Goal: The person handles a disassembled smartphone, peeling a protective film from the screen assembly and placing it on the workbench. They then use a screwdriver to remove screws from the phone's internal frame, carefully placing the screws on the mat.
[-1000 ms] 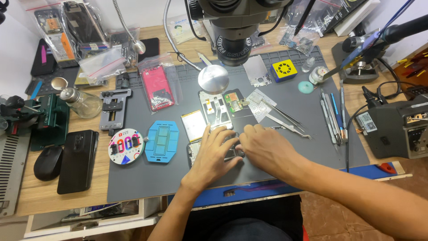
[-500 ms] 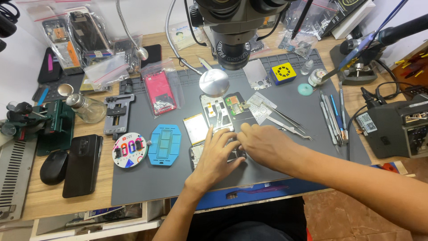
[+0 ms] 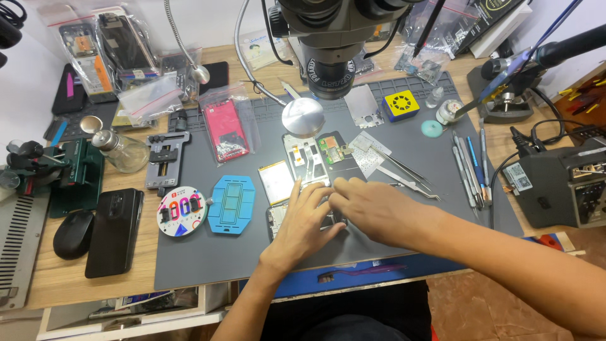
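A grey silicone work mat (image 3: 404,240) covers the wooden bench beneath a black microscope head (image 3: 331,38). Head view: the left hand (image 3: 302,227) and right hand (image 3: 372,211) press flat, fingers together, on a dismantled phone frame (image 3: 278,218) at mat centre (largely hidden). Steel tweezers (image 3: 404,173) lie right; a blue octagonal jig (image 3: 231,203) lies left.

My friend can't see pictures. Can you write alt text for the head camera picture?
Two bare hands, left hand and right hand, press on an opened phone on a grey mat under a microscope, with tweezers and a black phone nearby.
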